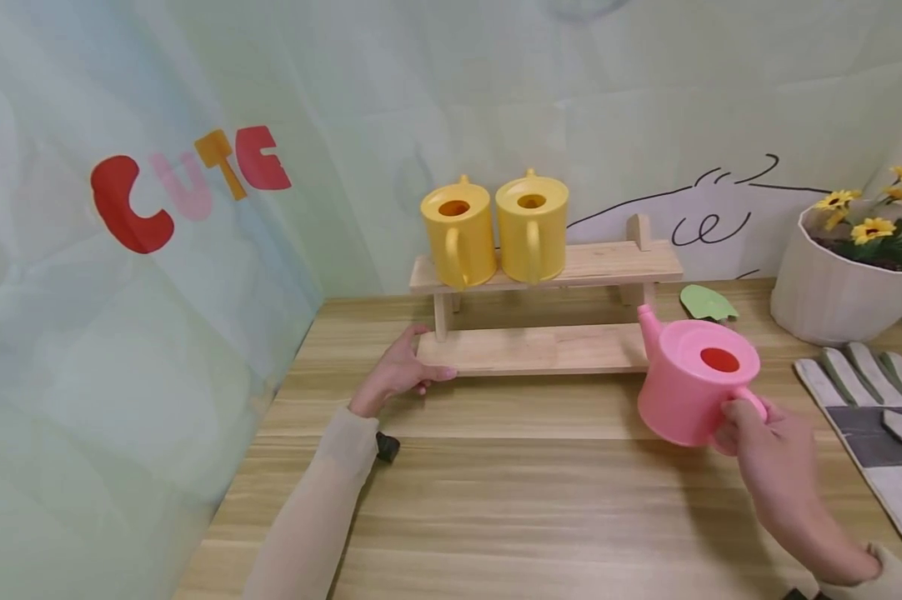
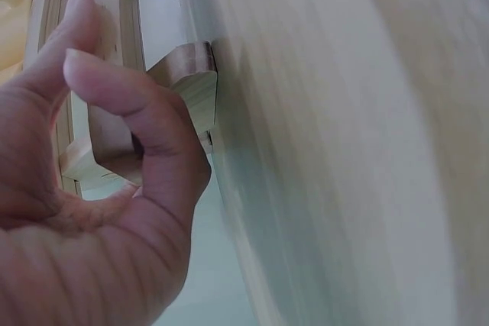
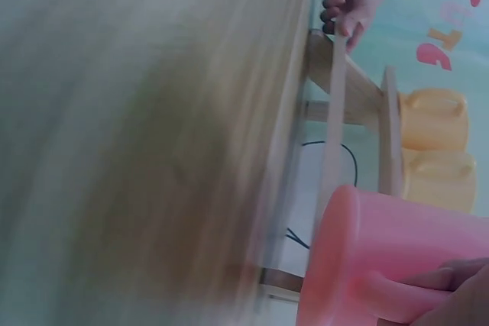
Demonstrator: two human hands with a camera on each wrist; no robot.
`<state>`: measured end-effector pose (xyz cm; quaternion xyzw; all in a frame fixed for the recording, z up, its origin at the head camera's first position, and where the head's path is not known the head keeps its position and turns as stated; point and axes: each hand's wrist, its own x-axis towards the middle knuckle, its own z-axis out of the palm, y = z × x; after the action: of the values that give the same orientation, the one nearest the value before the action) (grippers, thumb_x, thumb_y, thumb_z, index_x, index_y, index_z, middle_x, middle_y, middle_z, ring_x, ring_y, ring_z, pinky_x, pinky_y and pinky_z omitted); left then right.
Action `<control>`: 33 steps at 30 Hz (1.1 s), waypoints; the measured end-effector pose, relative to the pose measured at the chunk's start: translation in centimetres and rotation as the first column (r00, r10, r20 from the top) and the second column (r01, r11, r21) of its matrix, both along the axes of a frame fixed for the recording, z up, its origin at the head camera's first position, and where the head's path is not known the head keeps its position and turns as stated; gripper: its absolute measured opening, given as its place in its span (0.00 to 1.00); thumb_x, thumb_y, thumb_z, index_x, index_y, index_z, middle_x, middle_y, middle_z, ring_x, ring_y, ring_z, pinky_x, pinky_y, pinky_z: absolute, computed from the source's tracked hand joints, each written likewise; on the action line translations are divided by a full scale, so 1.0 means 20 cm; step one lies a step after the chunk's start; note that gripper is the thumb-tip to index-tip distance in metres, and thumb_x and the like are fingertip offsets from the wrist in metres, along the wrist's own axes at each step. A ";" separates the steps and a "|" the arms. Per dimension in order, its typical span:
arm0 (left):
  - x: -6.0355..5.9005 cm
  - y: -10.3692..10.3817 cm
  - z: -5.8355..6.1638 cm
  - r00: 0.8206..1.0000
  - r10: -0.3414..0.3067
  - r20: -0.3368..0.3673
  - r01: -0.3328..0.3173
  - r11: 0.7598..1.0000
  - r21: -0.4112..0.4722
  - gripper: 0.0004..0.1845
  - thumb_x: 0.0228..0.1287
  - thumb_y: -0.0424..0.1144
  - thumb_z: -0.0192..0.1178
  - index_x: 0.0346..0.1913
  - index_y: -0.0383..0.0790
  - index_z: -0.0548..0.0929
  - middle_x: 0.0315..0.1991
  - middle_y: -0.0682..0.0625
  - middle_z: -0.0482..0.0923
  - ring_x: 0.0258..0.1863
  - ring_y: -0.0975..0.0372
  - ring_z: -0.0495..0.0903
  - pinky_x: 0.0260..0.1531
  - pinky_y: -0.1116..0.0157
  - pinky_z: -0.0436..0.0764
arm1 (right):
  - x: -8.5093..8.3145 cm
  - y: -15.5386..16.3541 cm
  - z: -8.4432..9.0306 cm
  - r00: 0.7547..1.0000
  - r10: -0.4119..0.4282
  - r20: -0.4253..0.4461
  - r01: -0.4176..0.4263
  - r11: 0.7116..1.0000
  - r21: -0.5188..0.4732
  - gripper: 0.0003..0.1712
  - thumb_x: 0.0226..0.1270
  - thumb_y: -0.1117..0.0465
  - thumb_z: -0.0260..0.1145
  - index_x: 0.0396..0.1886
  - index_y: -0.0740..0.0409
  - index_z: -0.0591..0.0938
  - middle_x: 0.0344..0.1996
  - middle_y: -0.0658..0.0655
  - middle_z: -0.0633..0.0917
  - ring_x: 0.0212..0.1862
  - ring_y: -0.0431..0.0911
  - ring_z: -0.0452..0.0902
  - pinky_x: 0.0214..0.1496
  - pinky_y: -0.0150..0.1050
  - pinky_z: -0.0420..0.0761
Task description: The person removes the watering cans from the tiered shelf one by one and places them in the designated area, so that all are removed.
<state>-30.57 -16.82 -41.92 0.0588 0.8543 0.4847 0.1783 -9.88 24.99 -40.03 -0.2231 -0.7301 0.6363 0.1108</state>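
A two-tier wooden shelf [image 1: 541,350] stands at the back of the wooden table [image 1: 533,500]. Two yellow watering cans [image 1: 496,229] sit side by side on its upper board. My left hand [image 1: 402,371] grips the left end of the lower board, thumb on top; the left wrist view shows my curled left hand [image 2: 114,188] next to the shelf's foot [image 2: 191,89]. My right hand [image 1: 747,421] holds a pink watering can [image 1: 691,383] by its handle, lifted just off the table at the lower board's right end, spout pointing towards the shelf. The pink watering can [image 3: 382,250] fills the right wrist view's bottom.
A white pot of yellow flowers [image 1: 841,283] stands at the back right. A grey and white work glove [image 1: 871,417] lies at the right edge. A small green piece [image 1: 708,302] lies behind the pink can. A small black object [image 1: 387,447] lies beside my left wrist.
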 end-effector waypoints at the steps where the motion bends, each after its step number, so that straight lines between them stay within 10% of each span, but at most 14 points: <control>1: 0.00 0.00 0.00 1.000 -0.002 0.000 0.002 1.000 -0.001 0.57 0.64 0.38 0.81 0.86 0.39 0.54 0.32 0.47 0.75 0.17 0.66 0.73 0.22 0.71 0.79 | 0.00 0.00 -0.01 1.000 -0.004 0.007 0.004 1.000 -0.004 0.26 0.84 0.61 0.52 0.19 0.56 0.74 0.15 0.47 0.73 0.24 0.39 0.71 0.32 0.26 0.81; 25: -0.01 0.00 0.00 1.000 0.004 0.004 -0.004 1.000 -0.007 0.59 0.63 0.40 0.82 0.87 0.40 0.53 0.30 0.48 0.78 0.17 0.66 0.73 0.23 0.71 0.79 | 0.04 -0.02 -0.10 0.991 0.041 0.124 -0.053 0.994 0.100 0.19 0.85 0.57 0.53 0.37 0.53 0.89 0.20 0.33 0.84 0.30 0.27 0.83 0.38 0.23 0.86; 33: 0.00 0.00 0.00 1.000 0.007 0.000 -0.007 1.000 -0.021 0.58 0.62 0.40 0.83 0.86 0.40 0.54 0.34 0.44 0.78 0.16 0.65 0.73 0.23 0.70 0.79 | 0.03 -0.03 -0.10 0.993 0.039 0.112 -0.044 0.998 0.048 0.22 0.85 0.60 0.53 0.27 0.48 0.85 0.18 0.41 0.80 0.28 0.32 0.78 0.37 0.24 0.86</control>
<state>-30.65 -16.88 -41.92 0.0538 0.8595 0.4763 0.1774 -9.18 24.43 -42.11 -0.2402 -0.7555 0.6064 0.0623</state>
